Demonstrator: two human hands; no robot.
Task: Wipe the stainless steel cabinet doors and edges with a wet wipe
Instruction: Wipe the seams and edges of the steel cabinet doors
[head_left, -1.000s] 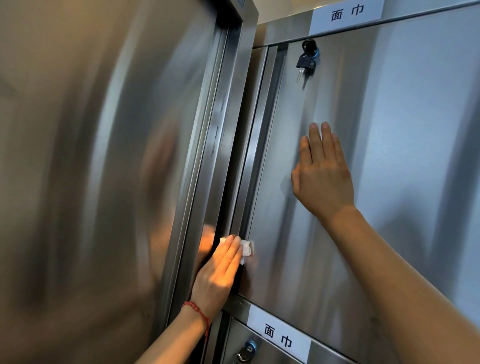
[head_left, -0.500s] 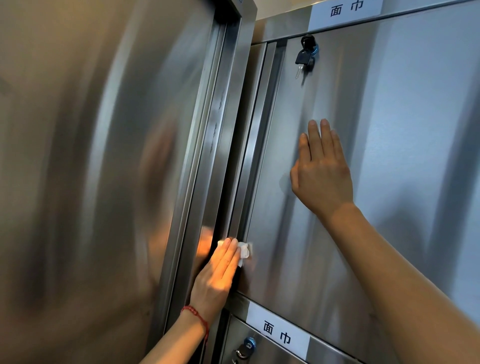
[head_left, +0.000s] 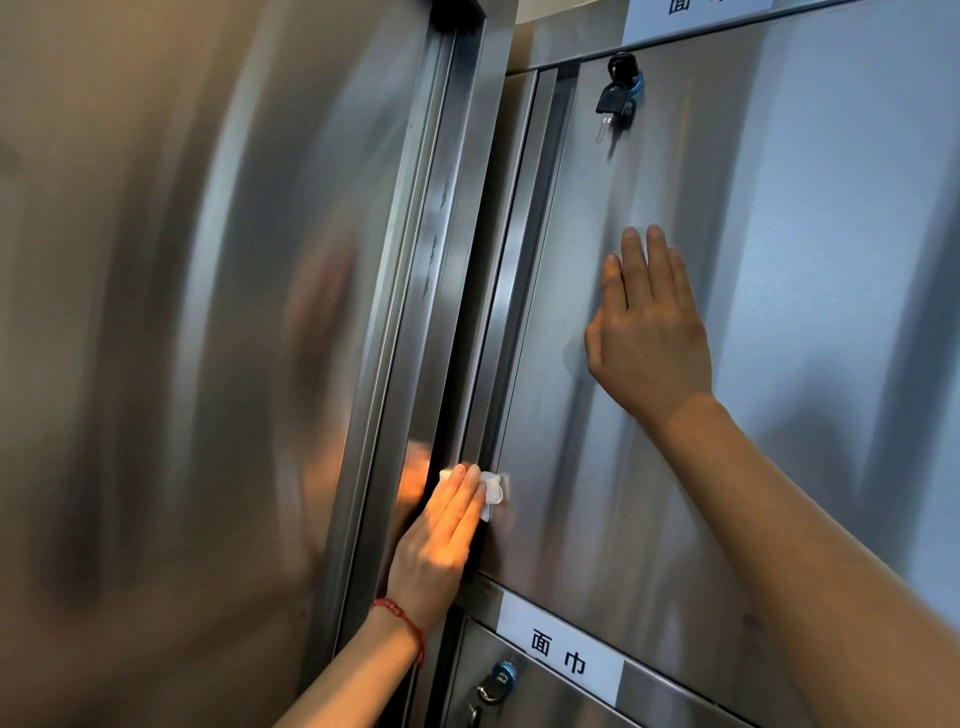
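Observation:
A stainless steel cabinet door (head_left: 779, 364) fills the right side of the head view, with a narrow vertical edge strip (head_left: 506, 291) along its left side. My left hand (head_left: 441, 540), a red cord on its wrist, presses a small white wet wipe (head_left: 492, 491) with straight fingers against the lower part of that edge. My right hand (head_left: 649, 332) lies flat on the door face higher up, fingers straight and pointing up.
A black key (head_left: 615, 98) hangs from the lock near the door's top. A white label (head_left: 558, 654) sits on the rail below, above a second lock (head_left: 496, 683) on the lower door. A tall steel panel (head_left: 182, 364) and its frame stand at the left.
The left hand with the wipe has shifted only slightly along the door's left edge. The right hand stays pressed flat on the door.

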